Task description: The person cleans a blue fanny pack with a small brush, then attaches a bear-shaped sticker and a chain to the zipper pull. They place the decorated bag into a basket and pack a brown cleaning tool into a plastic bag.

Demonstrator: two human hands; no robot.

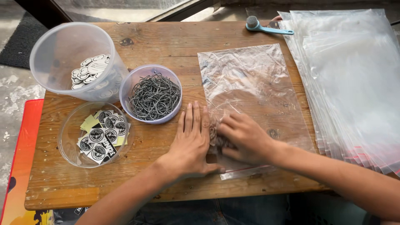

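Head view, single frame.

Item in hand: one clear plastic bag (254,96), laid flat at centre right of the wooden table (166,46), its sealing strip toward the lower edge. The left hand (191,143) is laid flat, fingers straight and pressed together, on the wood at the bag's lower left corner. The right hand (243,137) is curled, palm down, on the bag's lower left part; small dark pieces are glimpsed at its fingertips.

Progress, as judged: a bag appears to be loaded or pressed flat at its lower end; the seal looks not yet closed. A thick stack of empty bags (354,83) lies at the right edge, and the supply containers are well stocked, so much seems left.

Stock, left half of frame: a tall tub of white shaped pieces (89,71), a small tub of twisted black-and-white cords (153,96), a shallow bowl of round badges on backing slips (102,137).

Also present: a blue-handled tool (266,27), upper centre right.

Not determinable: what lies under the right hand, whether it is inside the bag, and whether anything is pinched. The forearms are cut off by the lower edge.
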